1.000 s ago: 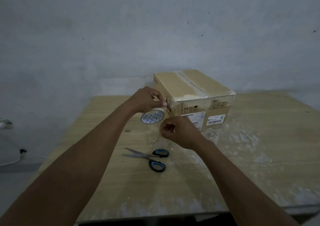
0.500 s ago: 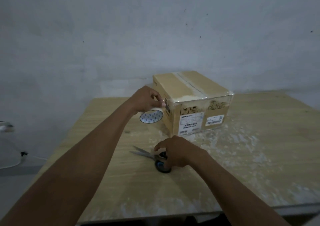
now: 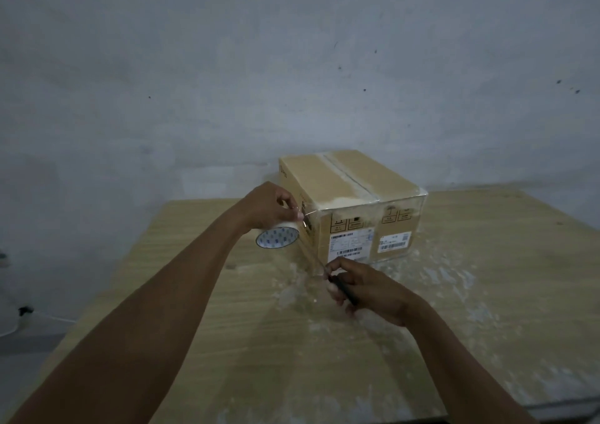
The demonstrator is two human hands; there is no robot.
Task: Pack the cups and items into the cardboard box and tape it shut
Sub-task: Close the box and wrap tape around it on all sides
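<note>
1. The cardboard box (image 3: 344, 190) stands shut on the table (image 3: 487, 293), just beyond both hands. Its near left corner is beside the left hand's fingertips.
2. The left hand (image 3: 269, 204) curls its fingers round the tape roll (image 3: 277, 238), which hangs under the palm with its open printed core facing the person. A thin gleam of clear tape seems to run from the roll to the box corner.
3. The right hand (image 3: 367, 289) grips the scissors (image 3: 341, 286), fingers folded over the dark handle. The blades poke out past the thumb, up and to the left. They are thin and dim, so I cannot tell whether they are parted.
4. Half a second ago the right hand was lower, pressed on the scissors as they lay on the table. Now the scissors are off the wood and up near the box's lower front corner. The left hand and roll have barely shifted.
5. White labels (image 3: 349, 245) with barcodes face the right hand. Pale smears mark the table around and beyond it. A grey wall (image 3: 292, 66) rises behind the box. Far out past the left forearm, a cable (image 3: 22, 310) lies off the table.
6. The left hand and roll cover part of the box's left side.
7. A taped seam (image 3: 349, 175) crosses the box top, running away from the hands and slanting left as it recedes. The box sits turned, with one vertical edge pointing between the two hands.
</note>
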